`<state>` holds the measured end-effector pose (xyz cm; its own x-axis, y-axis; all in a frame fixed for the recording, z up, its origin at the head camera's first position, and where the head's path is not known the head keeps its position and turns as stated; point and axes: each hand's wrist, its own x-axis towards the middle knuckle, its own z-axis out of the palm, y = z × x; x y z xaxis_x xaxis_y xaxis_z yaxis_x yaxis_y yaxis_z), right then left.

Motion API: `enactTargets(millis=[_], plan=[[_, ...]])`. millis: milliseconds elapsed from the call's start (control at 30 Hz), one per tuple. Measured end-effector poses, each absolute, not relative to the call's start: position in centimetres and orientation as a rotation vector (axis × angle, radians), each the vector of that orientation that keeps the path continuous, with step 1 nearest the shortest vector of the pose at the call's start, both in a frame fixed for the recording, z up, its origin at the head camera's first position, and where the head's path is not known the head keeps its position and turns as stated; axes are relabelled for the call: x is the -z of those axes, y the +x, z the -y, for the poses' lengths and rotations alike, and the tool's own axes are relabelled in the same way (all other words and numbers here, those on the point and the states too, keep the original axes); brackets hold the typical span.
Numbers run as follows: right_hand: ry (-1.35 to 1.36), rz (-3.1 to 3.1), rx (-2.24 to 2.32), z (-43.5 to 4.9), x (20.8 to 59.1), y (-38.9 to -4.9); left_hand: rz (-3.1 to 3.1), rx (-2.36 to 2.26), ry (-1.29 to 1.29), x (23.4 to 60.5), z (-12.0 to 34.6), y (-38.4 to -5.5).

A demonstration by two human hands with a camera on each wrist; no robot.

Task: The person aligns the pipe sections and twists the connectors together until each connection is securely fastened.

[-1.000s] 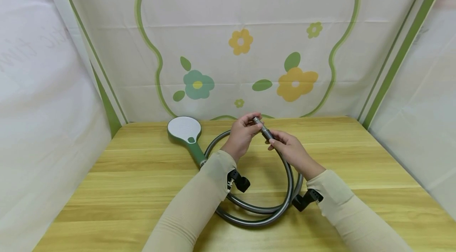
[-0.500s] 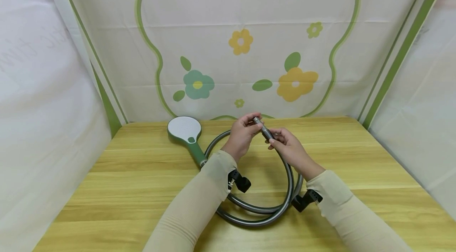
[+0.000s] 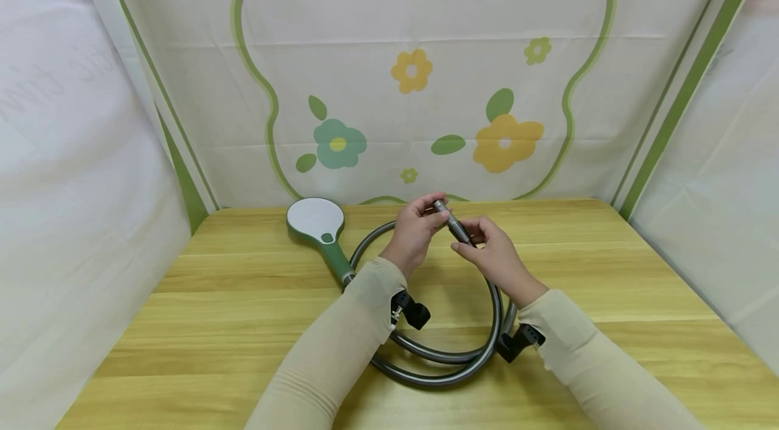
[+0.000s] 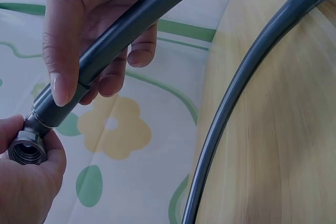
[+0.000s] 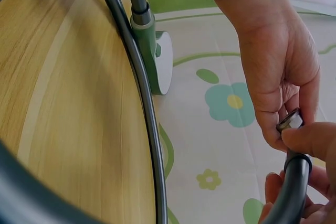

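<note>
A grey shower hose (image 3: 496, 312) is looped on the table. Its free end is raised between both hands. The left hand (image 3: 414, 230) pinches the metal nut (image 4: 26, 149) at the tip between thumb and finger; the nut's threaded opening shows in the left wrist view. Just below, the right hand (image 3: 496, 257) has its thumb and fingers around the sleeve (image 4: 58, 103) of the hose end, its thumb lying against it. To the left, a green shower head (image 3: 315, 219) with a white face lies face up. The hose's other end meets its handle (image 5: 147, 40).
The wooden table (image 3: 231, 322) runs back to a white cloth wall (image 3: 365, 78) printed with flowers. Cloth walls also stand at left and right. Coils of hose lie beneath the forearms, and each wrist wears a black camera mount (image 3: 414, 314).
The right thumb has shifted slightly left along the hose end and the right wrist has turned a little. The left hand keeps its pinch on the nut. The shower head has stayed put.
</note>
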<state>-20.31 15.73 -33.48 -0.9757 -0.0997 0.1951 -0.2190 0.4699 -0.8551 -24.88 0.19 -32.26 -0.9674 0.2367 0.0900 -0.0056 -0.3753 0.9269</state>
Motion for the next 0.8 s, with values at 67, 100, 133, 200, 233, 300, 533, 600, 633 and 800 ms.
enactTargets(millis=[67, 100, 133, 200, 233, 300, 533, 600, 633, 800], plan=[[0.278, 2.587, -1.515, -15.66, 33.41, -20.35, -1.664, -2.467, 0.315, 32.25, -0.19, -24.89], [0.276, 2.588, -1.505, -15.65, 33.40, -20.38, -1.666, -2.466, 0.315, 32.25, -0.17, -24.88], [0.274, 2.589, -1.495, -15.64, 33.40, -20.41, -1.666, -2.465, 0.315, 32.24, -0.17, -24.88], [0.270, 2.594, -1.482, -15.61, 33.38, -20.43, -1.664, -2.465, 0.311, 32.28, -0.16, -24.91], [0.272, 2.596, -1.476, -15.60, 33.33, -20.42, -1.662, -2.466, 0.308, 32.30, -0.15, -24.92], [0.268, 2.604, -1.472, -15.61, 33.31, -20.40, -1.665, -2.465, 0.305, 32.35, -0.14, -24.97], [0.264, 2.634, -1.458, -15.65, 33.22, -20.31, -1.671, -2.456, 0.305, 32.35, -0.01, -24.95], [0.263, 2.646, -1.443, -15.68, 33.22, -20.31, -1.671, -2.453, 0.313, 32.35, 0.01, -24.93], [0.262, 2.651, -1.436, -15.71, 33.24, -20.32, -1.670, -2.453, 0.315, 32.35, 0.01, -24.91], [0.269, 2.673, -1.422, -15.84, 33.34, -20.39, -1.655, -2.449, 0.326, 32.42, 0.06, -24.93]])
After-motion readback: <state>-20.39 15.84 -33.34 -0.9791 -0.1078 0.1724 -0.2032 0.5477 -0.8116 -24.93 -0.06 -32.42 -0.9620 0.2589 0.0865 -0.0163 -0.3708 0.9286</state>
